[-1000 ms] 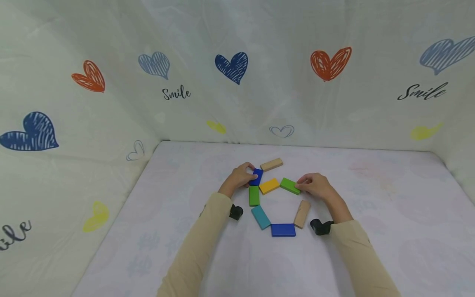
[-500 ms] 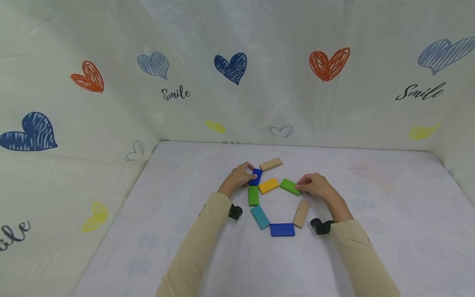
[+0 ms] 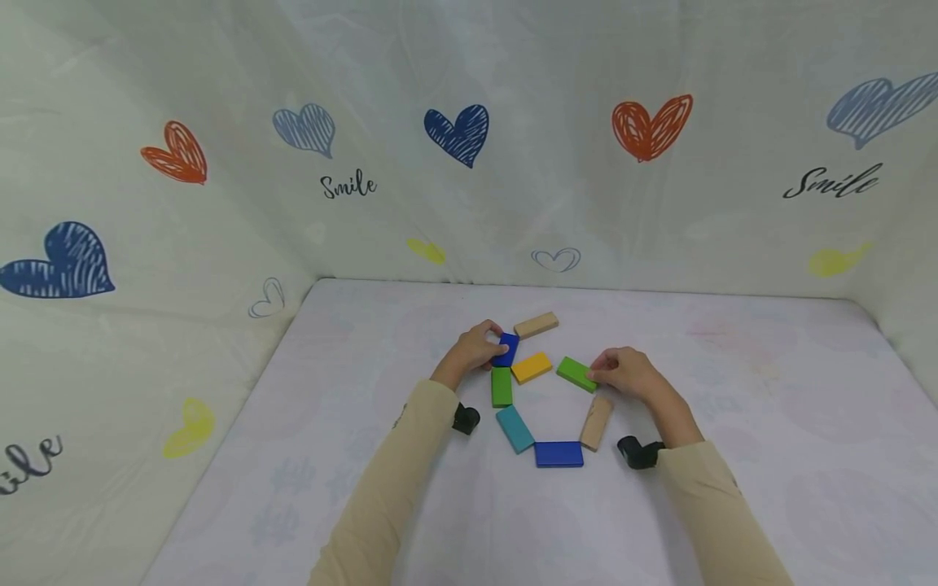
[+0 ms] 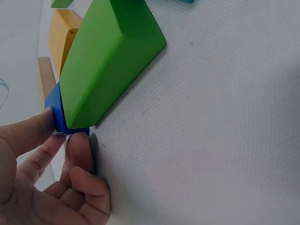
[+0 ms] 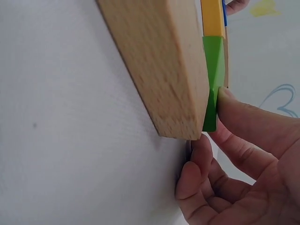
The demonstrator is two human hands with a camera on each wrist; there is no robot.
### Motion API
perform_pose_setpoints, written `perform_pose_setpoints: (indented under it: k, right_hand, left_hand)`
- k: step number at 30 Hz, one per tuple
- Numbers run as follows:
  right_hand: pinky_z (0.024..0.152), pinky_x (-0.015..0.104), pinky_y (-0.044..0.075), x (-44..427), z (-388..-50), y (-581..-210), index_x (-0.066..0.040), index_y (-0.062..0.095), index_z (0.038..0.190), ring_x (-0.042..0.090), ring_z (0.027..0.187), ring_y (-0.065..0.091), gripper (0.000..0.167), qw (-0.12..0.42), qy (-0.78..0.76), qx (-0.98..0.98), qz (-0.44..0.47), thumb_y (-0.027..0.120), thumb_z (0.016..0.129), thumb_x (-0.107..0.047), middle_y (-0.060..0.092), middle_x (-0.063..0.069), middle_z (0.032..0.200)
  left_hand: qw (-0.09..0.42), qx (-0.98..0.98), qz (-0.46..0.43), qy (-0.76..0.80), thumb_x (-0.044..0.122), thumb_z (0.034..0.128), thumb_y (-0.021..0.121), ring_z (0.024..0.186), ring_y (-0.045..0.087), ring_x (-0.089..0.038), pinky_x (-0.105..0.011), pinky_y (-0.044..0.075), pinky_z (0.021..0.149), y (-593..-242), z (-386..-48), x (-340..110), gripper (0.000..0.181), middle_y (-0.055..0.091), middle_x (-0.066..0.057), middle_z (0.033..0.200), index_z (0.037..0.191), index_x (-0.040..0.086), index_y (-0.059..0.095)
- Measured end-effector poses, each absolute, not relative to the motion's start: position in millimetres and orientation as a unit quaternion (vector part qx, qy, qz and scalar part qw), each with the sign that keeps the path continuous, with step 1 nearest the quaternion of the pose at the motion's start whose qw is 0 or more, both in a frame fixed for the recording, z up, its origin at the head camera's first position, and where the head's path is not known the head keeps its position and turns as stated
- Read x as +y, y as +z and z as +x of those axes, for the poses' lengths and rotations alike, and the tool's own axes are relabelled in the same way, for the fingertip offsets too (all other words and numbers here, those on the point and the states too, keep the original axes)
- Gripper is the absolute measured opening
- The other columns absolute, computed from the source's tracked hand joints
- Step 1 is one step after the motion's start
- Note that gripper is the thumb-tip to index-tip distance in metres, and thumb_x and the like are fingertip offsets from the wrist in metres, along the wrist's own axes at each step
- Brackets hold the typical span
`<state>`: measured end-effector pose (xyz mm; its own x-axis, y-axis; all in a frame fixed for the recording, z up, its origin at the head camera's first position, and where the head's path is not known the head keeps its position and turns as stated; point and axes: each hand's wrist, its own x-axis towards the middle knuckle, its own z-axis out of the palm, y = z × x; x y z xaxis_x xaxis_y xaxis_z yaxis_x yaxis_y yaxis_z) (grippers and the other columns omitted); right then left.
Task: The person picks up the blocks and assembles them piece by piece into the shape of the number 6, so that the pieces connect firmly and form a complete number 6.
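Several flat blocks lie in a rough ring on the table. At its upper left, my left hand (image 3: 471,348) pinches a blue block (image 3: 506,349) between thumb and fingers; its end meets a green block (image 4: 101,61). On the other side my right hand (image 3: 626,372) pinches the right end of a light green block (image 3: 576,373), also seen in the right wrist view as a green block (image 5: 213,79). A yellow block (image 3: 532,368) lies between the two held ones, with a gap to the light green one. Just below my right hand is a plain wooden block (image 3: 597,423).
A teal block (image 3: 515,429) and another blue block (image 3: 559,454) form the ring's near side. Beyond the ring lies a second wooden block (image 3: 536,325). The white-covered table (image 3: 330,505) ends at a cloth wall (image 3: 498,220) printed with hearts.
My right hand has shifted slightly right and nearer with the light green block, opening a gap from the yellow block. The left hand and the other blocks look unchanged.
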<state>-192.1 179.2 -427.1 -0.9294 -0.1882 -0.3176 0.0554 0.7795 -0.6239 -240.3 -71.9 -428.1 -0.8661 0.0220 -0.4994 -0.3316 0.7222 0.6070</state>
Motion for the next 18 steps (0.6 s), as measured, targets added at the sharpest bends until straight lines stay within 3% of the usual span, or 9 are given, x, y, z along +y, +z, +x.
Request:
perform_pose_setpoints:
  k: [18]
  right_hand:
    - [0.068,0.03,0.043,185.0,-187.1,-428.2,0.004,0.061,0.096,0.021,0.079,0.052,0.027,0.195,-0.345,0.918,-0.024,0.061,0.087,-0.021,0.06,0.014,0.089]
  left_hand:
    - [0.24,0.895,-0.085,0.367,0.027,0.0912,0.06,0.061,0.05,-0.015,-0.022,0.041,0.057,-431.6,-240.7,-73.2,0.036,0.057,-0.011,0.102,0.125,0.018,0.05]
